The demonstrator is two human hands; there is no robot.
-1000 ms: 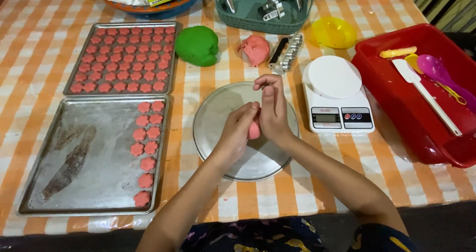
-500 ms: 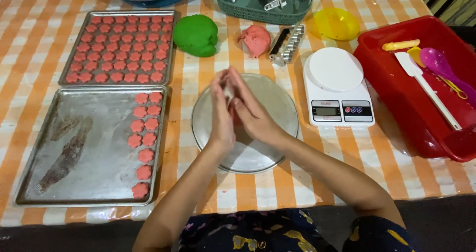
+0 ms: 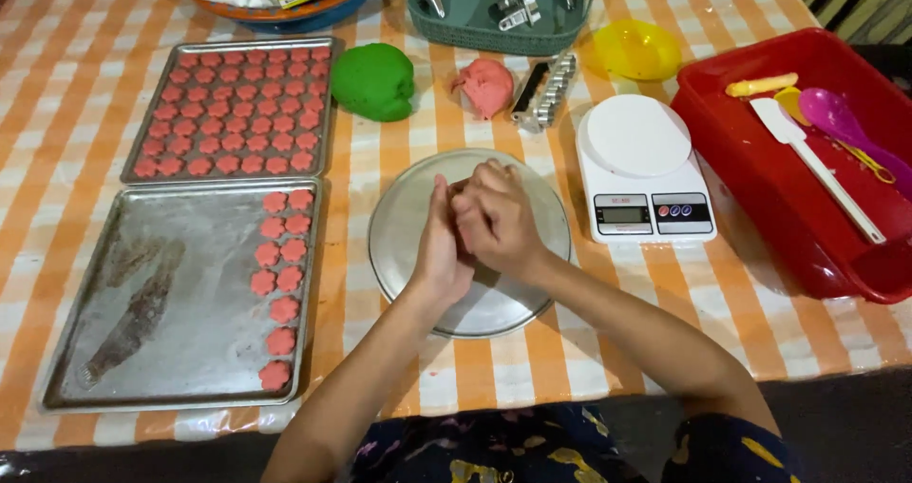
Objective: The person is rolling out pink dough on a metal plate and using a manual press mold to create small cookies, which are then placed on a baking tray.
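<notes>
Pink dough is what we are working, though right now none of it shows between our palms: our left hand (image 3: 440, 246) and right hand (image 3: 496, 219) are pressed flat together, the right laid over the left, and we cannot tell for sure whether a piece is clamped inside. Our hands hover over the round silver metal plate (image 3: 399, 227), which lies on the orange-and-white checked tablecloth (image 3: 570, 350).

The main lump of pink dough (image 3: 485, 86) sits beyond the plate, just beside a ball of green dough (image 3: 372, 81) on its left and a ridged metal cutter (image 3: 545, 91) on its right. To our left lies a rectangular metal baking tray (image 3: 142, 303) with a single column of pink flower-shaped pieces (image 3: 281, 279) along its right edge; behind it a second metal tray (image 3: 228, 108) is filled with rows of the same pink flowers.

To our right stands a white digital kitchen scale (image 3: 646, 170), and past it a red plastic tub (image 3: 788, 208) holding a white spatula (image 3: 815, 168), a purple spoon (image 3: 836, 117) and a yellow utensil (image 3: 760, 85). At the far edge we see a yellow plastic bowl (image 3: 636, 48) and a teal plastic basket (image 3: 475, 27) with small metal nozzles (image 3: 508, 3) in it.
</notes>
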